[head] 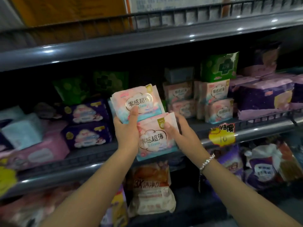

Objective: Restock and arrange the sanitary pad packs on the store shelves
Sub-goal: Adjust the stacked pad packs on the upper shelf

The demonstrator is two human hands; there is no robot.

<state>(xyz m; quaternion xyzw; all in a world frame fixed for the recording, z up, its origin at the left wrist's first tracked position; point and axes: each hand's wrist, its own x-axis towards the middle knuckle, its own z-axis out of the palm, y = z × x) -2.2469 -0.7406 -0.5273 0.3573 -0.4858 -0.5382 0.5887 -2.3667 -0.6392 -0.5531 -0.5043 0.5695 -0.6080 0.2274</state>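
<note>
Two pink packs are held before the middle shelf: the upper pack is gripped by the left hand, the lower pack pinched by the right hand. Matching pink packs are stacked to the right; purple packs lie to the left.

The left hand covers the lower left corner of the upper pink pack, and the lower pink pack hides the right hand's fingers behind it. The boxes on the top shelf are blurred and cut off. The packs at lower left smear into blur.
</note>
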